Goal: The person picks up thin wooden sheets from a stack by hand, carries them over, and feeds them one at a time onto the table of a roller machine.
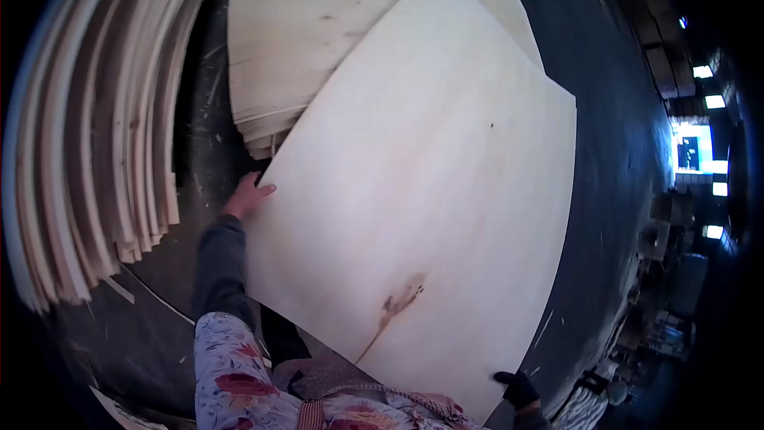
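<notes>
A large, pale wood veneer sheet (430, 159) stretches out in front of my body. It has a brown knot streak near its lower part and a tiny dark spot higher up. My left hand (248, 195) is bare and grips the sheet's left edge, thumb on top and fingers hidden beneath. At the lower right edge, my right hand (517, 388) in a dark glove holds the same sheet, its thumb over the face. Beyond and partly under the sheet lies a stack of veneer sheets (318, 24) with layered edges.
Tall, wavy layers of veneer (103, 127) stand along the left side. Wood scraps (119, 291) lie on the dark floor (613, 135). Stacked goods (668, 223) and a bright opening (691, 151) are at the far right. A floral sleeve (231, 358) covers my left upper arm.
</notes>
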